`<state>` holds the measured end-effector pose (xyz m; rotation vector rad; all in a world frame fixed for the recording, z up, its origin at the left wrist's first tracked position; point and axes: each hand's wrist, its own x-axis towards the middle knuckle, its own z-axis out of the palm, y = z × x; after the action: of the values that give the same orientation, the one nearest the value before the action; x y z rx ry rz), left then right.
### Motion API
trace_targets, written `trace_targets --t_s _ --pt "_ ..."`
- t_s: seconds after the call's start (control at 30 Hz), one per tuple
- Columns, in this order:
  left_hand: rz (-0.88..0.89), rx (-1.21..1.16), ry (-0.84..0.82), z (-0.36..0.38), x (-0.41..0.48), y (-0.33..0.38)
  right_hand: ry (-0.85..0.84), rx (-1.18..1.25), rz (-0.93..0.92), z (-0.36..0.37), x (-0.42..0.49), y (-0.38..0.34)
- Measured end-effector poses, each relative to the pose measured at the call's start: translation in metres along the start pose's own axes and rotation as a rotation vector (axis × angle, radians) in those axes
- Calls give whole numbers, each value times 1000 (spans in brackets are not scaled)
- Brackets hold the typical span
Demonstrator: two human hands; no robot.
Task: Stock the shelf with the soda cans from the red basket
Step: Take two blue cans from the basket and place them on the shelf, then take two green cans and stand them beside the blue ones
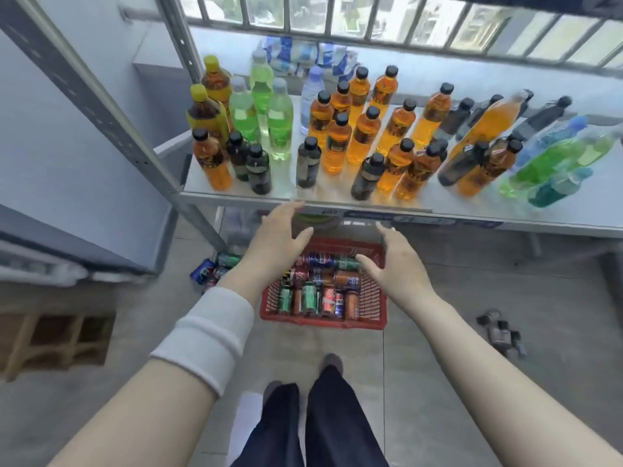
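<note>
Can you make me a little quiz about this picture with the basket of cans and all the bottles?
1. True or false: the left hand and the right hand are both empty.
2. Where does the red basket of soda cans sit? A on a stool, B on the floor, C on a cart.
3. Fill in: the shelf holds many standing ___.

Key: 1 true. 2 B. 3 bottles.

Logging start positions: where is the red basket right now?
Head view, centre: the red basket sits on the floor just before the shelf, ahead of the person's feet.
</note>
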<state>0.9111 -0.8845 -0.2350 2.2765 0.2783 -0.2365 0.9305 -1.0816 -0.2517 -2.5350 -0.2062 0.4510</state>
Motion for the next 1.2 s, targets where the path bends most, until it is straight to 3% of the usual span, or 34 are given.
trace_targets --t_s 0.33,0.6,0.97,1.2 --pt "-381 -95 -211 135 -13 -81 -281 27 285 86 9 124" --pt "-533 -159 -299 216 31 -171 -311 -35 322 152 66 196" --pt "-624 -8 -455 427 187 -389 -259 -202 157 367 246 363" --pt "-669 -78 -399 483 223 -450 -151 -435 -18 416 327 411"
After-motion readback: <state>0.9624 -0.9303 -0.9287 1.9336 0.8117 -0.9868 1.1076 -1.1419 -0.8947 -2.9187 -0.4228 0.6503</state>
